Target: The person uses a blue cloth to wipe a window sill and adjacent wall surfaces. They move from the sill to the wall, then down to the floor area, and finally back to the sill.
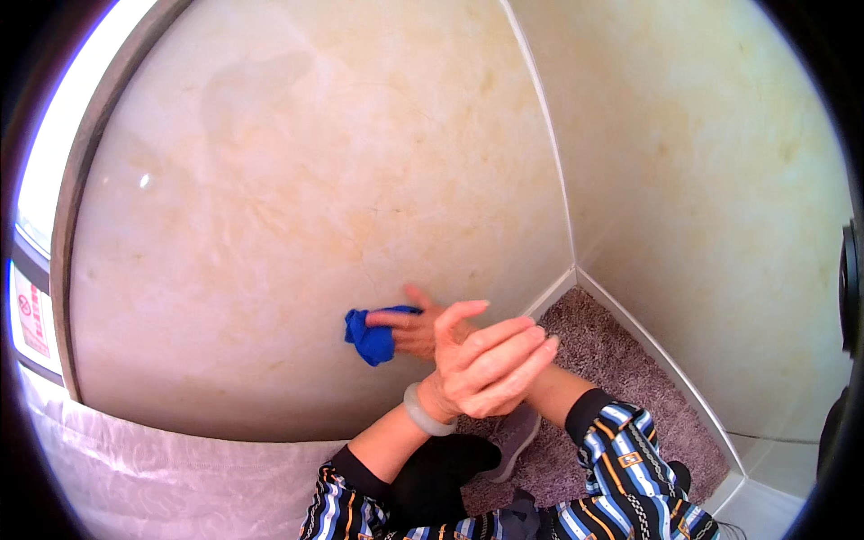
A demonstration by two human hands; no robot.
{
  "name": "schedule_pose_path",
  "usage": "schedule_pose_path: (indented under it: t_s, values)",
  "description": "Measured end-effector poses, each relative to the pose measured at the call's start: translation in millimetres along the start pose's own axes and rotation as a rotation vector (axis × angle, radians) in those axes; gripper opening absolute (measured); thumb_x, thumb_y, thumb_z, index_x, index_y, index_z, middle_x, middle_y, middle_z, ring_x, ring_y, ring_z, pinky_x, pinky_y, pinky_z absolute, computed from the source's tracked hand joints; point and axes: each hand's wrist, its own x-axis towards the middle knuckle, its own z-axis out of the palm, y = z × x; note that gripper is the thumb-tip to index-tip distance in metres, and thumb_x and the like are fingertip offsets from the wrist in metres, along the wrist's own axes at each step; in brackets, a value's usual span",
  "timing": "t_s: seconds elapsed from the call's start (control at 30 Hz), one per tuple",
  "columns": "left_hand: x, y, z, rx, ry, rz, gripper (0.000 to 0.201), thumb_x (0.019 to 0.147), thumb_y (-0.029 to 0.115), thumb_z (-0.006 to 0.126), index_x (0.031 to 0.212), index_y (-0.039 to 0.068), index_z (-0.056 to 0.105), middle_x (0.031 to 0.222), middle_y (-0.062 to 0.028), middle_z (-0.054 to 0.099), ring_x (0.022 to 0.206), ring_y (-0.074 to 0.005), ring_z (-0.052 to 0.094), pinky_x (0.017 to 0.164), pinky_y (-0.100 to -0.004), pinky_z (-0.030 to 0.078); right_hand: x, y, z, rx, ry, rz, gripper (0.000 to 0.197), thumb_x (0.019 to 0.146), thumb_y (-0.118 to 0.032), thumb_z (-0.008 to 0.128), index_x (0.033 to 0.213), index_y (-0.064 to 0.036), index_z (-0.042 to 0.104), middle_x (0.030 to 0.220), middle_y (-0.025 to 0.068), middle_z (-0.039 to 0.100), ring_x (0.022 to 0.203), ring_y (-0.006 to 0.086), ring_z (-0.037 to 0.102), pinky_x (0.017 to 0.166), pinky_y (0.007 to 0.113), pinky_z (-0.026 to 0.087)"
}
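Observation:
My left hand, with a pale bangle on its wrist, is raised in front of the wall, holding nothing. Its thumb stands apart from the loosely bent fingers. Behind it, my right forearm crosses over to the left, and my right hand has a crumpled blue cloth against the cream, mottled wall. The left hand covers part of the right wrist.
Two walls meet at a white-trimmed corner to the right. Brown carpet lies below, with my shoe on it. A white cloth-covered surface is at lower left, below a framed window edge. A dark object stands at far right.

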Motion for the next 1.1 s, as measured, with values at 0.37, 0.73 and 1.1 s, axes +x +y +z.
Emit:
schedule_pose_path:
  t_s: [0.37, 0.73, 1.1]
  values:
    - [10, 1, -6, 0.084, -0.028, -0.066, 0.038, 0.065, 0.001, 0.072, 0.102, 0.01, 0.074, 0.096, -0.0012, 0.067, 0.085, -0.0153, 0.068, 0.094, -0.0461, 0.041, 54, 241, -6, 0.219, 0.655, 1.164, 0.054, 0.089, -0.041, 0.06, 0.138, -0.0191, 0.054, 0.141, 0.0202, 0.045, 0.126, 0.0453, 0.04, 0.106, 0.072, 0.017]
    - [84, 26, 57, -0.49, -1.314, -0.09, 0.019, 0.074, 0.016, 0.066, 0.087, 0.003, 0.069, 0.09, -0.0131, 0.063, 0.084, -0.0281, 0.064, 0.067, -0.0413, 0.05, -40, 218, 46, 0.426, 0.232, 0.298, 0.05, 0.085, -0.029, 0.062, 0.133, -0.037, 0.056, 0.1, -0.0021, 0.054, 0.136, 0.0176, 0.043, 0.115, 0.062, 0.021]
    - [71, 62, 156, -0.433, -1.192, 0.252, 0.036, 0.08, 0.018, 0.06, 0.104, -0.009, 0.067, 0.088, -0.0223, 0.065, 0.079, -0.0334, 0.065, 0.063, -0.0515, 0.053, 4, 413, 1, 0.111, 0.416, 0.53, 0.059, 0.073, -0.026, 0.075, 0.129, -0.0155, 0.061, 0.139, 0.0071, 0.05, 0.127, 0.03, 0.046, 0.107, 0.046, 0.039]
